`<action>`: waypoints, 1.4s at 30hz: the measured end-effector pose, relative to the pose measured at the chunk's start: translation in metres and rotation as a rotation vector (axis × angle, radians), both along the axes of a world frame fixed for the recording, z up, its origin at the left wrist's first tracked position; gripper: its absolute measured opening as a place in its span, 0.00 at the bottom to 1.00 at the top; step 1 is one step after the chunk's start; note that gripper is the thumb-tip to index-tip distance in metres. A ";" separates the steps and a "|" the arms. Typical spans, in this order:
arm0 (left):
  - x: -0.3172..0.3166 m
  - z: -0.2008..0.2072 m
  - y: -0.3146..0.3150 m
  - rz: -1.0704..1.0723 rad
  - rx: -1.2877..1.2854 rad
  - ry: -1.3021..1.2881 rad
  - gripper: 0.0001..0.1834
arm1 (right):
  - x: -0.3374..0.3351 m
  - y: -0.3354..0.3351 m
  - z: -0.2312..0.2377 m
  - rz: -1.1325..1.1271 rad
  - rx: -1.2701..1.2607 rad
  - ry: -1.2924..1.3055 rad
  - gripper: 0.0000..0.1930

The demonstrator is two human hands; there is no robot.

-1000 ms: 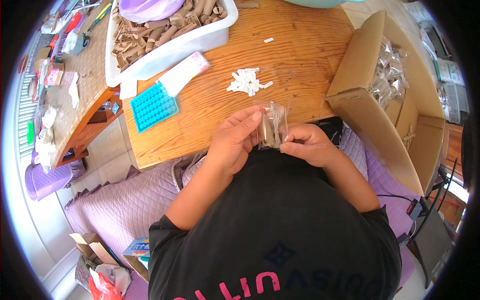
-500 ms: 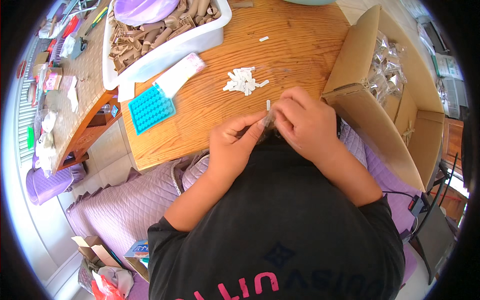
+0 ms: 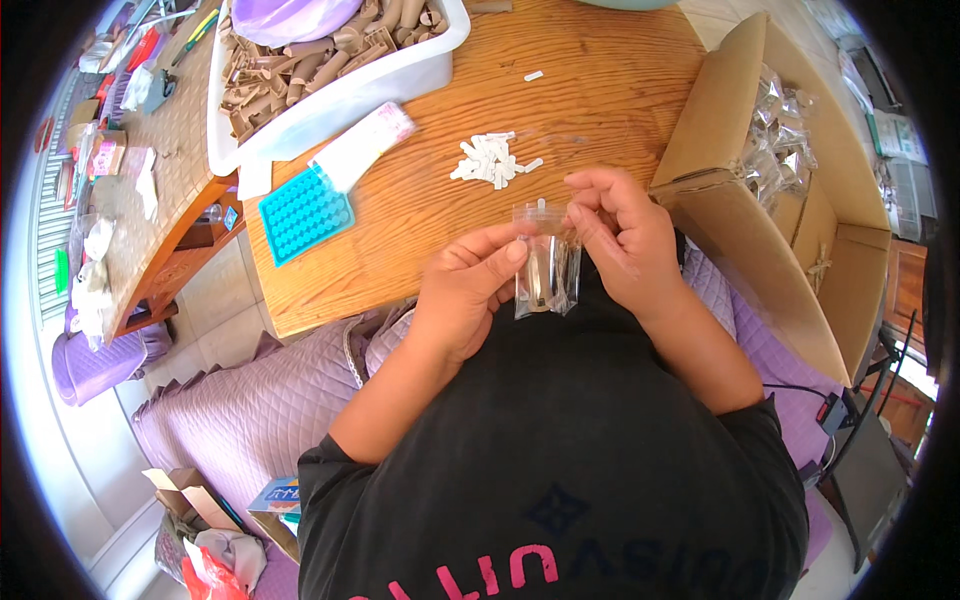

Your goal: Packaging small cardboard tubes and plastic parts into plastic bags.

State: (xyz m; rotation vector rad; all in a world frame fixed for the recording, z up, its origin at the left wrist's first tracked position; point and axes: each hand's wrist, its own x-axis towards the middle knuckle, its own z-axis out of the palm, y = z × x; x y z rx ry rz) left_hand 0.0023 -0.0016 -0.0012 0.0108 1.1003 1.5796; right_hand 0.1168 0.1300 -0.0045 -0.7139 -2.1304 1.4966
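Observation:
My left hand (image 3: 462, 285) pinches the left side of a small clear plastic bag (image 3: 547, 290) between thumb and fingers. Something thin and tan or metallic shows inside the bag; I cannot make out its kind. At the bag's upper right corner, the thumb and fingers of my right hand (image 3: 630, 240) are closed on its edge. The bag hangs upright over the table's near edge, in front of my dark shirt. Just beyond its top, a single small white strip (image 3: 541, 204) partly shows. Farther off lies a loose pile of small white strips (image 3: 487, 160).
A turquoise studded tray (image 3: 305, 218) and a white plastic packet (image 3: 362, 145) lie left on the wooden table (image 3: 420, 230). A white tub (image 3: 340, 122) of brown curved pieces stands behind them. At right is an open cardboard box (image 3: 700, 120) holding several clear bags (image 3: 780, 135).
The bag has turned up and now shows its flat face below my fingers. My right hand has shifted slightly down and right, its fingers less bunched over the bag.

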 end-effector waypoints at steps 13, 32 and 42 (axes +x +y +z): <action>0.001 -0.005 0.000 0.005 0.045 0.146 0.10 | 0.001 -0.006 0.000 0.021 -0.178 0.057 0.22; 0.004 -0.003 0.007 0.136 0.063 0.151 0.15 | 0.008 -0.005 -0.020 0.123 -0.737 0.157 0.08; 0.000 -0.010 0.007 0.062 0.008 0.085 0.08 | 0.008 -0.003 -0.008 -0.044 -0.305 0.003 0.11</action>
